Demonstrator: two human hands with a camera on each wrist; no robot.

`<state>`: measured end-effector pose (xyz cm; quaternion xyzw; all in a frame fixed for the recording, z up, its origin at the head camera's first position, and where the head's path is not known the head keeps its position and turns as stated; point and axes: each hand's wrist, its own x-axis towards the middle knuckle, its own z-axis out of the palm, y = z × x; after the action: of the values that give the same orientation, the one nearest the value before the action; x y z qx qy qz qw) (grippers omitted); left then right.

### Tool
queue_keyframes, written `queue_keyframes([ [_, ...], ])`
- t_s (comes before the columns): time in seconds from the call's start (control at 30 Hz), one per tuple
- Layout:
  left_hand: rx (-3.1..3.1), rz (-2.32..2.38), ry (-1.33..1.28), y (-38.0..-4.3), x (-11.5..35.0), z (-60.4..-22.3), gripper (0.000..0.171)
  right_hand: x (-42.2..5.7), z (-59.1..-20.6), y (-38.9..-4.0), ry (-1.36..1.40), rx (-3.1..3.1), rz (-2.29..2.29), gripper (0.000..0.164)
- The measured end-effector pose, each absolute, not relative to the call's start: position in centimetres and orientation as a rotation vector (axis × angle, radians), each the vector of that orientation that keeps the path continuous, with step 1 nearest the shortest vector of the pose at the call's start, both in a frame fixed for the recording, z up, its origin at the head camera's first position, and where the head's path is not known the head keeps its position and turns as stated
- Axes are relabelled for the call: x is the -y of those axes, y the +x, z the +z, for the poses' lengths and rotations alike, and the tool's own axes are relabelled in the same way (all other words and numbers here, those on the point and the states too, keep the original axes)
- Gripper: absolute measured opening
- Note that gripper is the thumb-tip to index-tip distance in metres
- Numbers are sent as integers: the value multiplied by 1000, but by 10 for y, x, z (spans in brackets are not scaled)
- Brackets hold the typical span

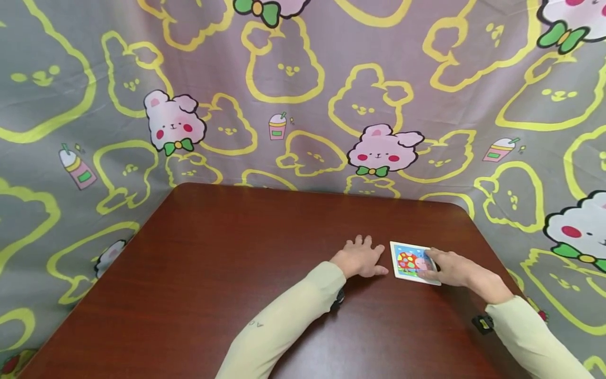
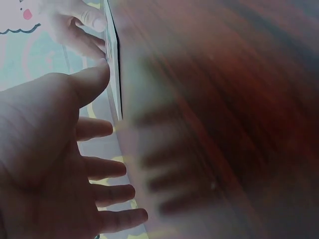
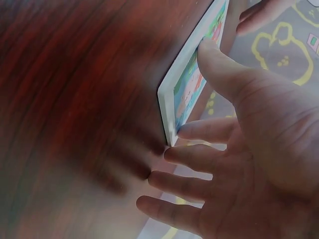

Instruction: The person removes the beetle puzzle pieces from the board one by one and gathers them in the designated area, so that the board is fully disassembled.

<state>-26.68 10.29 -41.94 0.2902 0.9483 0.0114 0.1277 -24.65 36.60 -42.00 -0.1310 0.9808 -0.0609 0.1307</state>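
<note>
A flat square picture board [image 1: 408, 262] with a white border lies on the brown table. Its print shows a red, spotted ladybird-like figure on blue and green. My right hand [image 1: 452, 267] is over the board's right side. In the right wrist view the thumb [image 3: 219, 64] rests on the picture and the index fingertip is at the board's edge, the other fingers being spread and fairly straight. To the left of the board, my left hand [image 1: 361, 258] is low over the table, palm down with fingers spread. It holds nothing, and its thumb [image 2: 92, 82] points towards the board.
The dark reddish-brown table [image 1: 227, 252] has rounded far corners. A grey curtain [image 1: 303, 52] with yellow outlines and white bunny faces hangs behind it and on both sides. Each wrist wears a small black device, such as the right wrist camera [image 1: 483, 323].
</note>
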Motion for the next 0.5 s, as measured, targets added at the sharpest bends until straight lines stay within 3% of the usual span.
queue_keyframes([
  [0.5, -2786, -98, 767, -261, -121, -420, 70, -352, -424, -250, -447, -2865, -136, 88],
])
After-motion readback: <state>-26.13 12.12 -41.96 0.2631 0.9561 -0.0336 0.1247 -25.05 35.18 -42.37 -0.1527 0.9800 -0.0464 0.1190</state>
